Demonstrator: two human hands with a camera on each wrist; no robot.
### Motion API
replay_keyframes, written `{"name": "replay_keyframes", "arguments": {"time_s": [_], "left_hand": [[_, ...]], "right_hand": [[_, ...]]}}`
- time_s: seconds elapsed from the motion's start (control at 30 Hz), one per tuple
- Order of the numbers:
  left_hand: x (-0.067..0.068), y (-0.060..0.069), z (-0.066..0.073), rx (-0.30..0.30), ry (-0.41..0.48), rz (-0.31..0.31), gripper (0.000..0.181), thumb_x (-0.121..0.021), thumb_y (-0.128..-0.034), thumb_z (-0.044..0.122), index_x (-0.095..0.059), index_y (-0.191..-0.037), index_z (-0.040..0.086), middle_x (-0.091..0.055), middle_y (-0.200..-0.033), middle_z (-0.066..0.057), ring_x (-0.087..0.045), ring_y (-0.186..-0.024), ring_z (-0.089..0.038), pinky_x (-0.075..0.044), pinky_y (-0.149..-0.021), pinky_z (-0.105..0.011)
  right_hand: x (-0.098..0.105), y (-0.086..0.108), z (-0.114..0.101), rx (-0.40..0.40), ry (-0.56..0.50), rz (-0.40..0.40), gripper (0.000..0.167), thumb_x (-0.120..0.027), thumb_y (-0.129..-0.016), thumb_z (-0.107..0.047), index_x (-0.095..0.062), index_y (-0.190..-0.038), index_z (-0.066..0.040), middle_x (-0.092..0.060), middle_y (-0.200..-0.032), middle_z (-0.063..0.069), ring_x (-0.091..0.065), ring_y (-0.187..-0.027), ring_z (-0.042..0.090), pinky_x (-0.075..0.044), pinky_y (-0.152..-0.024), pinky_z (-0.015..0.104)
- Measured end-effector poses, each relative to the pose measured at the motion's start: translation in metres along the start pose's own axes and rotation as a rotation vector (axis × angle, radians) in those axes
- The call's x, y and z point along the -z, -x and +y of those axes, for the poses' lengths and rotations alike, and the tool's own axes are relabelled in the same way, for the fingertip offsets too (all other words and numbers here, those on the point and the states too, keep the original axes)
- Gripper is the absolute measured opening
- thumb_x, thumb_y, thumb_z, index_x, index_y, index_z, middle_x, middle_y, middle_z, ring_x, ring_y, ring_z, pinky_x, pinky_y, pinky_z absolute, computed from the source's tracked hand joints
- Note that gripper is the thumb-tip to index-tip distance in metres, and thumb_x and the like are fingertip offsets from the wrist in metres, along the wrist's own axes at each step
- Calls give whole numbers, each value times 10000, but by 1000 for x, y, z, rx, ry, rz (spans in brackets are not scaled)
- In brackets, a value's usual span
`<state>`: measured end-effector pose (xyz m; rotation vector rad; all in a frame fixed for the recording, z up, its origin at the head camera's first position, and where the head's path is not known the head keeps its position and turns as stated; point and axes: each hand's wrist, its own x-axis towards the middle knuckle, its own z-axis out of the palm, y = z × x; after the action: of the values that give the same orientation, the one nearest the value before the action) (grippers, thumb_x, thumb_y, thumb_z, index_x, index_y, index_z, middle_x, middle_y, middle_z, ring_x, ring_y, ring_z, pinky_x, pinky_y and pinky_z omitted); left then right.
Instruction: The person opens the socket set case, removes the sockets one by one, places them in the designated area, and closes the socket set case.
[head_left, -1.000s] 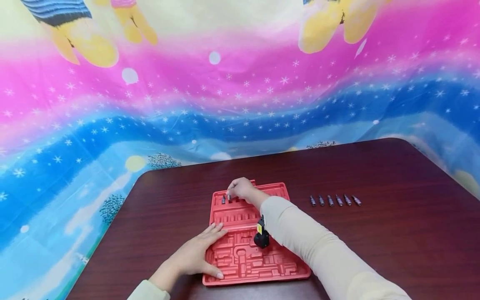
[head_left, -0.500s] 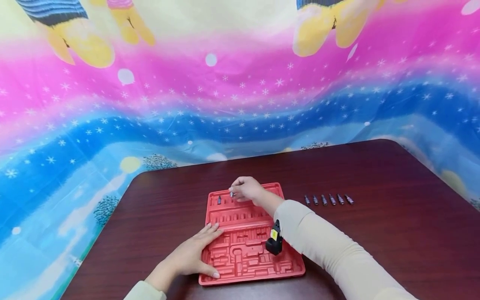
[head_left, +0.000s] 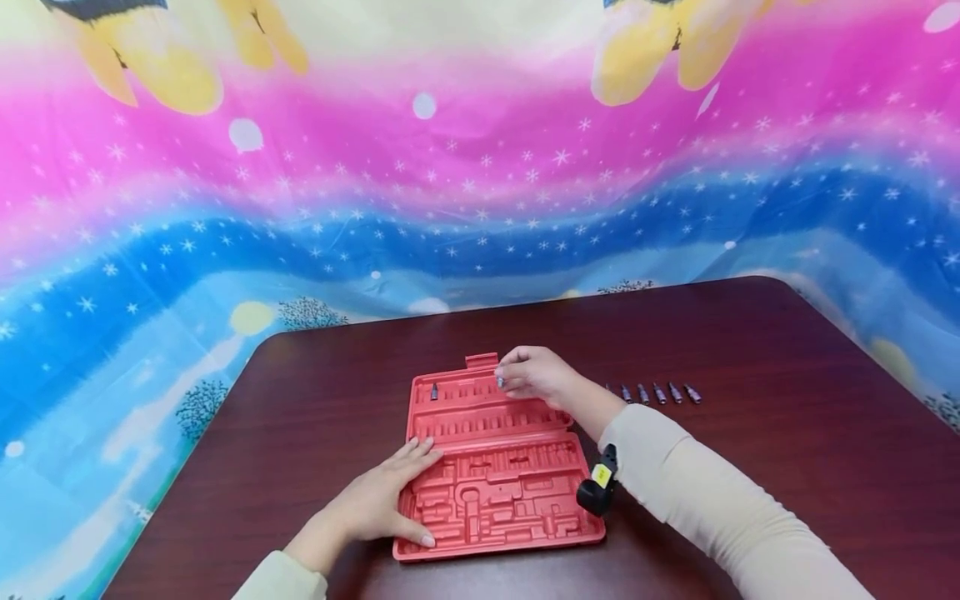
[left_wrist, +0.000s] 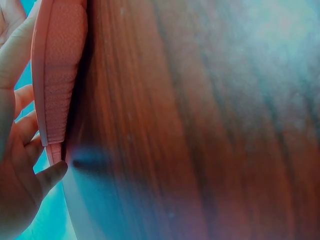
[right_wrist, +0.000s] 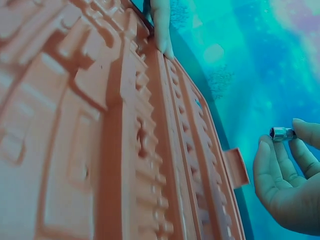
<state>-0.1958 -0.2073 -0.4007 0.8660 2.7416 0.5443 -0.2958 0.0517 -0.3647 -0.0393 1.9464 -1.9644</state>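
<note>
A red plastic tool case [head_left: 480, 467] lies opened flat on the table, its recesses moulded in rows and shapes. My right hand [head_left: 540, 377] is over the far right part of the lid, pinching a small metal socket bit [right_wrist: 282, 133] between thumb and fingertips; in the right wrist view its hollow, knurled end shows. One dark bit [head_left: 434, 392] sits in the far row of slots at the left. My left hand [head_left: 382, 496] rests on the case's left edge, fingers spread and fairly straight, thumb near the front corner.
Several socket bits [head_left: 660, 393] lie in a row on the dark wood table [head_left: 750, 467], right of the case; my right forearm partly covers the row's left end. A red latch tab [head_left: 481, 361] sticks out from the case's far edge. A patterned cloth [head_left: 480, 183] hangs behind.
My right hand has lifted the socket bit away from the slots beside the remaining bit and carried it to the right. The left hand stays on the case edge.
</note>
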Motion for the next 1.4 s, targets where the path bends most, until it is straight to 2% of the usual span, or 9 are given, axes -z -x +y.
{"name": "replay_keyframes", "arguments": {"time_s": [0.3,0.67,0.97,1.17,1.4], "left_hand": [[1,0,0,26,7,-16,1007,-629,-517,675,-309,-1350,209,-220,-1407,-13,-121,-1287,-213,-293,-925,-448],[1,-1,0,19,8,-6,1007,-631,-514,675,-326,-1343,193,-232,-1402,-16,-131,-1285,-215,-288,-927,-452],[-1,-1,-1,10,7,-1,1006,-630,-514,675,-324,-1344,195,-236,-1401,-26,-133,-1284,-220,-284,-927,-460],[0,-1,-1,18,11,-3,1016,-635,-505,675,-320,-1346,200,-230,-1403,-22,-128,-1285,-222,-281,-929,-459],[-1,-1,0,29,8,-7,1014,-619,-503,692,-317,-1346,219,-226,-1404,-1,-120,-1287,-206,-289,-927,-449]], "right_hand": [[36,20,-1,45,-22,-49,104,-557,-808,-14,-503,-896,-12,-579,-766,53,-589,-728,171,-412,-815,439],[66,49,-3,102,-68,-107,98,-546,-802,30,-523,-868,-39,-536,-827,60,-565,-821,200,-343,-877,470],[89,68,-1,126,-43,-96,89,-565,-799,3,-572,-865,-57,-564,-869,59,-572,-825,178,-447,-779,323],[109,81,1,125,-20,-72,85,-577,-798,-12,-580,-879,-39,-583,-862,59,-583,-809,178,-459,-751,302],[132,93,7,139,-8,-16,91,-576,-804,-30,-605,-854,-99,-583,-855,8,-578,-800,133,-455,-733,270]]}}
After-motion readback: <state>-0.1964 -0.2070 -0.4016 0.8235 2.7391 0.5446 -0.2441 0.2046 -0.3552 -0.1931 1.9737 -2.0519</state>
